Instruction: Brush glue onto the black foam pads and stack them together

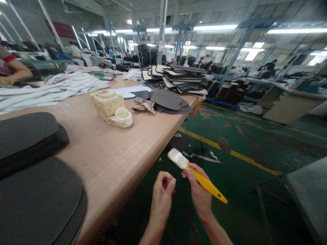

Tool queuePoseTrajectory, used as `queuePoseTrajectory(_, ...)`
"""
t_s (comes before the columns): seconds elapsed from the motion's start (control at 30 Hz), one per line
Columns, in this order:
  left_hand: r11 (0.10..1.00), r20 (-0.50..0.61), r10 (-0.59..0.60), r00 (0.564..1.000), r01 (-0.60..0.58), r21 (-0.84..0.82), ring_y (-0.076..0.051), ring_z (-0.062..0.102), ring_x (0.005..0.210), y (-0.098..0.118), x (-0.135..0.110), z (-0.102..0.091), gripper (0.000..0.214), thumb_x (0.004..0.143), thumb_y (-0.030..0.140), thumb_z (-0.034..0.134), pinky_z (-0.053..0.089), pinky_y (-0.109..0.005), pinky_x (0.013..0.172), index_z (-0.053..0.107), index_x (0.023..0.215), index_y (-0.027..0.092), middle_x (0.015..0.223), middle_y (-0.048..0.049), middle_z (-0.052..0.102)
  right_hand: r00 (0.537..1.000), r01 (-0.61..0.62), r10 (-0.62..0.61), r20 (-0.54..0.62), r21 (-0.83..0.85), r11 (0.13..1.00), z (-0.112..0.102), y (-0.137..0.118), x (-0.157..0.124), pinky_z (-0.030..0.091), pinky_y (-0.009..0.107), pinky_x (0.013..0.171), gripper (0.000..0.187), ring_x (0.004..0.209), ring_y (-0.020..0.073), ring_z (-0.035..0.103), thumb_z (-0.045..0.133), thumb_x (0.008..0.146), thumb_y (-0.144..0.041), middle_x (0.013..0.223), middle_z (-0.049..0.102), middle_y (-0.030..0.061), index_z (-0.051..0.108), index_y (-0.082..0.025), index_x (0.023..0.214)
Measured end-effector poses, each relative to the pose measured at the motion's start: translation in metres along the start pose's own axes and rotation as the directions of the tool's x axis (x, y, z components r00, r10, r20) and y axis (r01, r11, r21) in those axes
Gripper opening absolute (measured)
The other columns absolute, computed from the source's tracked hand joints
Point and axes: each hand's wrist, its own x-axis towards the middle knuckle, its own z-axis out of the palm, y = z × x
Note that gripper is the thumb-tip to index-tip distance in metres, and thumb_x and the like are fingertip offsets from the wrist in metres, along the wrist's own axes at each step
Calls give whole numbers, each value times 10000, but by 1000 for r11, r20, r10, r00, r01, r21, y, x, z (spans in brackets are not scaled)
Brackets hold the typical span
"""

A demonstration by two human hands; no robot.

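Observation:
My right hand grips a paintbrush by its yellow handle, beyond the table's front edge and above the floor. The brush's bristles point up and left and are caked in white. Just left of it, my left hand is closed, its thumb against the curled fingers. Whether anything small is pinched there is hidden. On the table stands a yellowed, crusted plastic container with a round white opening at its front.
Dark rounded panels are stacked at the near left. A crumpled rag, dark cut sheets and a pile of edged panels lie farther back. White strips spread near another person's arm. Scraps litter the green floor.

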Motion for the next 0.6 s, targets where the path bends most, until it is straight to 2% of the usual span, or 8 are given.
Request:
queuePoseTrajectory(0.17,986,2,-72,997,72,-148,-107,472,611,0,-6,2,181,740,334,584,371,-227,600,586,788,159,672,20,522,996,-47,39,86,93,995,3,4,-4,509,330,720,329,687,153,633,600,794,-409,854,683,41,595,-221,1064)
queuePoseTrajectory(0.3,970,24,-111,993,114,-216,-95,436,520,-1,-8,5,269,752,345,562,345,-222,537,643,901,137,571,27,498,988,-59,37,147,146,987,11,3,-9,499,290,706,238,737,161,627,665,734,-389,810,673,38,660,-220,902)
queuePoseTrajectory(0.43,970,52,-116,992,125,-211,-61,284,413,2,-10,3,353,775,393,557,216,-203,433,640,983,121,466,73,356,980,-104,70,188,174,979,18,-4,-10,471,231,608,297,648,133,587,795,568,-295,706,626,-4,666,-223,826)
queuePoseTrajectory(0.53,979,152,-75,986,102,-178,-56,276,403,9,-13,-4,411,792,448,539,223,-205,430,648,1014,120,473,71,330,964,-167,120,239,187,968,16,-10,-7,448,220,572,312,594,120,554,798,566,-314,638,598,-16,647,-214,821)
queuePoseTrajectory(0.6,995,210,-24,977,45,-93,-61,328,418,12,-14,-9,451,788,489,533,260,-212,443,654,1033,129,523,42,396,937,-238,168,306,207,949,14,-13,-5,439,224,555,322,576,120,536,785,594,-338,611,581,-21,629,-214,847)
